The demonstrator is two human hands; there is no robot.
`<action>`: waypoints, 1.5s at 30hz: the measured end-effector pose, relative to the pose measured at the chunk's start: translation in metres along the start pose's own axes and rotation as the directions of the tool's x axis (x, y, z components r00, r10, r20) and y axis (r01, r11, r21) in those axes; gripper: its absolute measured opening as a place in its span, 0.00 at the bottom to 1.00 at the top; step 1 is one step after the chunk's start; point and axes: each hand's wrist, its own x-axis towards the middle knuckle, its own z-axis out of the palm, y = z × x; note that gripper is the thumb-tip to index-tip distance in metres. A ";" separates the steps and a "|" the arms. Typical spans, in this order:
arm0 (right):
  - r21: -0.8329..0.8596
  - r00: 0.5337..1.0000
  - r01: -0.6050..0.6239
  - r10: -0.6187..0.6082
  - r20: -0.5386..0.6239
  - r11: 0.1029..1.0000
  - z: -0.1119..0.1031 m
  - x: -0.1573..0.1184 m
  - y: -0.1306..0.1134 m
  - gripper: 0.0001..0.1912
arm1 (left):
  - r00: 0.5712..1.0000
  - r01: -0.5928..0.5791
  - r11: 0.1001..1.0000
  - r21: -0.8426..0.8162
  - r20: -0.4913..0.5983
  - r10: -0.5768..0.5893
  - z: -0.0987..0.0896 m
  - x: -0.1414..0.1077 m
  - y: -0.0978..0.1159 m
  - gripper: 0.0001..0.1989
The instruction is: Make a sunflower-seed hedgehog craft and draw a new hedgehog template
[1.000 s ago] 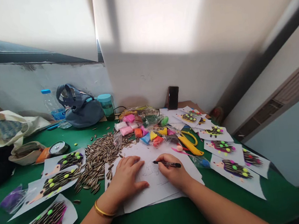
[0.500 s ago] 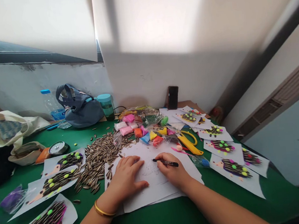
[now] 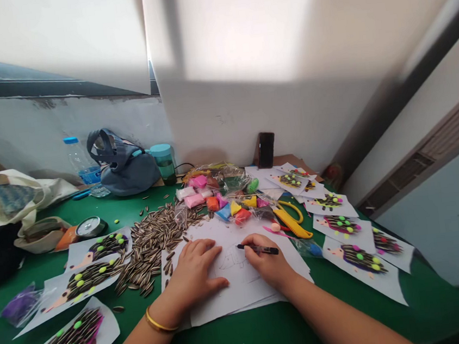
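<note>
White paper sheets point(image 3: 227, 303) lie stacked in front of me, with a faint line drawing point(image 3: 231, 258) on the top one. My left hand point(image 3: 198, 268) rests flat on the left part of the paper, fingers apart, holding nothing. In my right hand point(image 3: 265, 258) a black pen point(image 3: 262, 249) is pinched, its tip at the top of the drawing. A heap of striped sunflower seeds point(image 3: 154, 240) lies left of the paper, some seeds touching its edge.
Bagged coloured clay point(image 3: 216, 198) and yellow scissors point(image 3: 292, 223) sit behind the paper. Seed-covered hedgehog pictures lie at left point(image 3: 75, 341) and right point(image 3: 362, 267). Along the wall stand a phone point(image 3: 266, 150), a teal-lidded jar point(image 3: 164, 165), a blue bag point(image 3: 126, 172) and a bottle point(image 3: 85, 165).
My right hand and the pen have shifted slightly to the right over the drawing. The left hand stays in place on the paper.
</note>
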 end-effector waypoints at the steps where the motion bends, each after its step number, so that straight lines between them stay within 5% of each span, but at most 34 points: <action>1: -0.001 1.000 0.004 -0.004 0.002 1.000 0.000 0.000 0.000 0.09 | 1.000 0.000 1.000 0.001 0.002 0.000 0.000 0.000 0.000 0.35; 45: 0.020 1.000 0.014 -0.013 -0.015 1.000 -0.003 -0.004 0.000 0.07 | 1.000 0.003 1.000 -0.017 -0.007 -0.003 0.001 -0.001 -0.001 0.35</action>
